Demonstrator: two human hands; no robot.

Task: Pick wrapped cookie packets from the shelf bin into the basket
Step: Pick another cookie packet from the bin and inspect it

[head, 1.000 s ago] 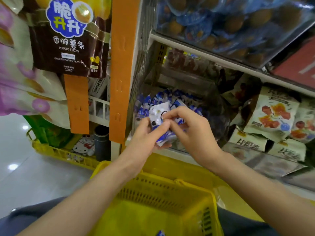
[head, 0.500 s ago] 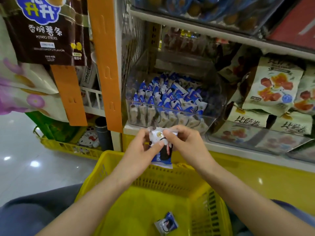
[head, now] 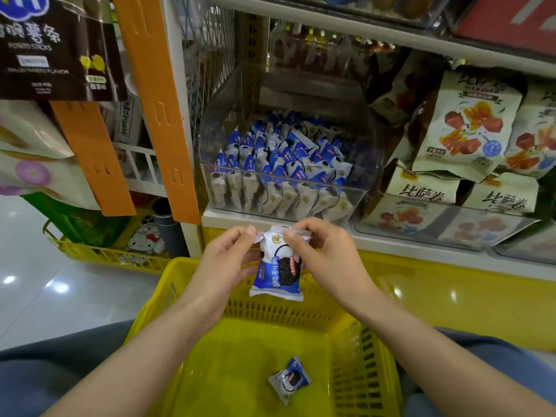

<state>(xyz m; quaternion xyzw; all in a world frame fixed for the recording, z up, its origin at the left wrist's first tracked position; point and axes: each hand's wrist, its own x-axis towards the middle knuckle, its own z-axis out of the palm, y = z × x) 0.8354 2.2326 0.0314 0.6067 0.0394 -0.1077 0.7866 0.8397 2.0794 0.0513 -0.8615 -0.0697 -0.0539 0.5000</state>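
A blue and white cookie packet [head: 278,270] hangs upright over the far rim of the yellow basket [head: 355,341]. My left hand [head: 221,266] pinches its top left corner and my right hand [head: 325,254] pinches its top right edge. Another cookie packet [head: 289,380] lies on the basket floor. Behind my hands, a clear shelf bin [head: 288,188] holds several more of the same packets.
Snack bags [head: 463,124] fill the shelf to the right of the bin. An orange hanging strip [head: 159,109] and a dark potato-stick bag [head: 51,52] hang at left. A second yellow basket [head: 99,251] sits on the floor at left. My knees flank the basket.
Both hands brought the packet down and away from the bin until it hung over the basket's far rim. The view tilted down, showing the packet on the basket floor.
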